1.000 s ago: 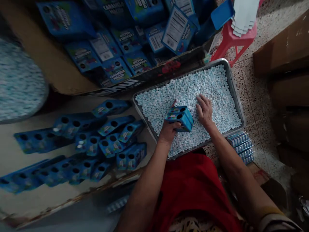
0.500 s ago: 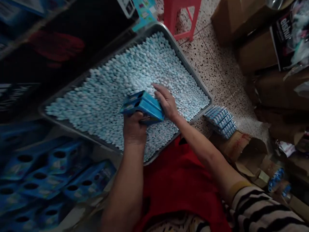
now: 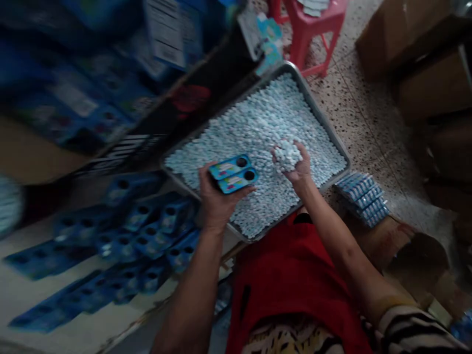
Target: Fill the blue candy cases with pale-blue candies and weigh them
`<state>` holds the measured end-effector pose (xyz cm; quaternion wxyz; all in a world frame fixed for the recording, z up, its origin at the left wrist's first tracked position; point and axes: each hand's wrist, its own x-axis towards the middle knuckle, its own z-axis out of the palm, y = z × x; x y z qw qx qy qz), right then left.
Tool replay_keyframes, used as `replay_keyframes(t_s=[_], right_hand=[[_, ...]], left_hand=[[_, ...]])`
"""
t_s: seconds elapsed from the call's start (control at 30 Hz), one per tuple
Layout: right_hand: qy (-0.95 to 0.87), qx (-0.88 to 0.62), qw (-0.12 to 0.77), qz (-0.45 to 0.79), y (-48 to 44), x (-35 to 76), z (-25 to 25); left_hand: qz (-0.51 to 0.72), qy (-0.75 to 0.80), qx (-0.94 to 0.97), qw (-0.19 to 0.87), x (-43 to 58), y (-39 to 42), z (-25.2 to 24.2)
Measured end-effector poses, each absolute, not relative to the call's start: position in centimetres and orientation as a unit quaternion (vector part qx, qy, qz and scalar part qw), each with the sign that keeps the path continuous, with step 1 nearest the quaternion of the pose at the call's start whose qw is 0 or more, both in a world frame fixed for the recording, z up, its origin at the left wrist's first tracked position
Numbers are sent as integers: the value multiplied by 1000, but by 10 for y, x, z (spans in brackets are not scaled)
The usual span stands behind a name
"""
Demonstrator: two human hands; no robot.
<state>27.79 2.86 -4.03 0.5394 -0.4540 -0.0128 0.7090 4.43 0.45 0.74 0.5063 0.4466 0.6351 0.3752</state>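
Note:
My left hand [image 3: 216, 199] grips two small blue boxes [image 3: 233, 173] side by side, their round holes facing up, over the near part of a metal tray [image 3: 334, 135]. The tray is filled with pale blue-white candies [image 3: 254, 123]. My right hand [image 3: 293, 164] is turned palm up just right of the boxes, cupped around a heap of those candies [image 3: 287, 155].
Many flat and folded blue boxes [image 3: 147, 236] lie on the surface at left. A black carton [image 3: 206, 93] with more blue packs stands behind the tray. A stack of filled packs [image 3: 363, 196] lies on the speckled floor at right, near a red stool [image 3: 313, 27] and brown cartons [image 3: 431, 73].
My right hand went from lying palm down on the candies to lifting a scooped handful. My left hand turned the boxes so their holes face up. The view swung about.

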Motion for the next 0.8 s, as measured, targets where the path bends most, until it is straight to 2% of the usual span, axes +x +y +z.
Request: replay_keyframes(t_s=[0.13,0.27,0.5,0.8], right_hand=[[-73,-432,556,707,30,258,10],[-187,-471,559,656,32,229,42],[-347,-505,537,580,36,209,46],[-437,-497,515,545,54,193,54]], left_hand=[[354,638,514,451,44,1,7],[350,647,525,428,48,-3,12],[348,676,513,398,41,-9,11],[377,646,509,425,30,-5,7]])
